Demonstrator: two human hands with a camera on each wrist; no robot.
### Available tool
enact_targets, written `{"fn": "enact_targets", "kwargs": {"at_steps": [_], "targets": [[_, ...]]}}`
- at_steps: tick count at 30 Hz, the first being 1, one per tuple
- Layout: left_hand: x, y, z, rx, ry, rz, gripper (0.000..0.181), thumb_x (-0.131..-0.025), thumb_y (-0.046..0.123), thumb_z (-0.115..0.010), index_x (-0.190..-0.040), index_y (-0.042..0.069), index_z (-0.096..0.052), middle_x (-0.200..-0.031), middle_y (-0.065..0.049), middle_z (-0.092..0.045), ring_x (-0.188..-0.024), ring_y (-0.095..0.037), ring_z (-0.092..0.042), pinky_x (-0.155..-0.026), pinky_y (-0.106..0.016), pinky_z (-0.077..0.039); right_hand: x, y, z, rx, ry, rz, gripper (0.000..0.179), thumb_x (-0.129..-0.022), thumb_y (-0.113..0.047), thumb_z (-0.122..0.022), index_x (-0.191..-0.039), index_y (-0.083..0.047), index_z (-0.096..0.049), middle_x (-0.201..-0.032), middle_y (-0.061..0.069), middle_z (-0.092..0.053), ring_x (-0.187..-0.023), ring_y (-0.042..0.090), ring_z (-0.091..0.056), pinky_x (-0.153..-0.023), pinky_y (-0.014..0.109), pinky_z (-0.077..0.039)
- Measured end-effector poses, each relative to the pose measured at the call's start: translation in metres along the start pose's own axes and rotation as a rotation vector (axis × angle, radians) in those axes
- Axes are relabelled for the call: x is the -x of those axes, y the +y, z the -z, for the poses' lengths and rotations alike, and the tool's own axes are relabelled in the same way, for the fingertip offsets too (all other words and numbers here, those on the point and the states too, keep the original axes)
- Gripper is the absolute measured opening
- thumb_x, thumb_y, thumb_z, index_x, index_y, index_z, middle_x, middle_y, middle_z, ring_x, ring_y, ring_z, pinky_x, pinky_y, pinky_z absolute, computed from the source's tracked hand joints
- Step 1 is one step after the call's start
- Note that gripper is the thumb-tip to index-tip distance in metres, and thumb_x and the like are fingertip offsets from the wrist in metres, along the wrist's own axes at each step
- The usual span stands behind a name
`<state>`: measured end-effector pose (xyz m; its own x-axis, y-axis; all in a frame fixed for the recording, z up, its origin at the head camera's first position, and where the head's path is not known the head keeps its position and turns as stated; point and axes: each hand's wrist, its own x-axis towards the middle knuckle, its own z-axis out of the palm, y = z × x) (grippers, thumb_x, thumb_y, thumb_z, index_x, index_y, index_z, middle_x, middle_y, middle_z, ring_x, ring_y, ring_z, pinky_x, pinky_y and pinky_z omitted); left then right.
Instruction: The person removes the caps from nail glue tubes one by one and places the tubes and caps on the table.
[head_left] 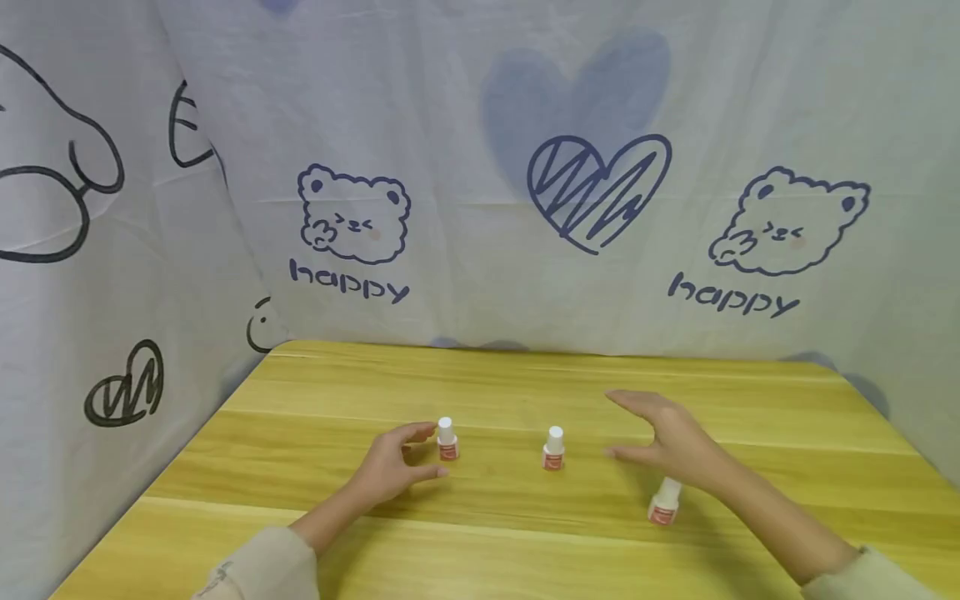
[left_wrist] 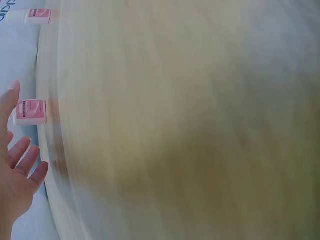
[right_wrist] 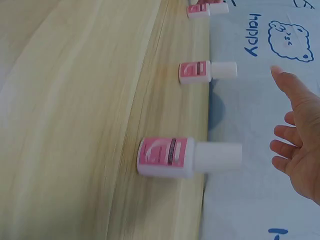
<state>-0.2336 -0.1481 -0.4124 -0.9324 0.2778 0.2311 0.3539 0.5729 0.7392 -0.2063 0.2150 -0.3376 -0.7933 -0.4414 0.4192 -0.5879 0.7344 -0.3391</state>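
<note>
Three small white bottles with white caps and pinkish-red labels stand upright on the table. Beside the left bottle (head_left: 447, 447) is my left hand (head_left: 386, 468), its fingers and thumb spread; whether a fingertip touches the bottle I cannot tell. In the left wrist view that bottle (left_wrist: 31, 112) appears between the thumb and the fingers. Apart from both hands stands the middle bottle (head_left: 553, 457). My right hand (head_left: 678, 442) is raised with thumb and fingers apart, holding nothing. It partly overlaps the cap of the right bottle (head_left: 663, 510), which shows whole in the right wrist view (right_wrist: 167, 157).
The table (head_left: 480, 558) has a yellowish wood-grain top. Behind it hangs a pale cloth (head_left: 465, 275) printed with hearts, bears and the word "happy". Another stretch of printed cloth (head_left: 172, 275) hangs along the left side.
</note>
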Motion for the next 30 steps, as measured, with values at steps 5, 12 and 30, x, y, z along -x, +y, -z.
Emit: {"fn": "enact_targets", "kwargs": {"at_steps": [5, 12, 30], "targets": [[-0.003, 0.001, -0.004, 0.026, 0.019, 0.014, 0.055, -0.071, 0.016, -0.08, -0.118, -0.004, -0.058, -0.116, -0.021, -0.063, -0.107, -0.036, -0.059, -0.086, -0.041, -0.053, -0.012, -0.007, -0.012, -0.042, -0.009, 0.012, 0.058, -0.072, -0.019, -0.079, -0.119, 0.006, -0.057, -0.118, 0.024, -0.061, -0.107, 0.04, -0.059, -0.091, 0.049, -0.048], [-0.006, 0.004, -0.008, 0.046, 0.045, 0.044, 0.044, -0.074, 0.012, -0.078, -0.111, -0.004, -0.062, -0.108, -0.018, -0.066, -0.102, -0.034, -0.061, -0.081, -0.036, -0.055, -0.025, -0.018, -0.023, -0.103, -0.028, 0.011, 0.051, -0.074, -0.016, -0.077, -0.118, 0.005, -0.059, -0.116, 0.022, -0.063, -0.106, 0.039, -0.06, -0.089, 0.048, -0.049], [-0.012, 0.004, -0.014, 0.067, 0.085, 0.065, 0.032, -0.074, 0.007, -0.076, -0.102, -0.003, -0.065, -0.099, -0.016, -0.069, -0.092, -0.028, -0.065, -0.075, -0.031, -0.056, -0.05, -0.038, -0.05, -0.231, -0.049, -0.061, 0.047, -0.078, -0.02, -0.075, -0.117, 0.002, -0.061, -0.118, 0.021, -0.062, -0.11, 0.037, -0.058, -0.091, 0.048, -0.049]]}}
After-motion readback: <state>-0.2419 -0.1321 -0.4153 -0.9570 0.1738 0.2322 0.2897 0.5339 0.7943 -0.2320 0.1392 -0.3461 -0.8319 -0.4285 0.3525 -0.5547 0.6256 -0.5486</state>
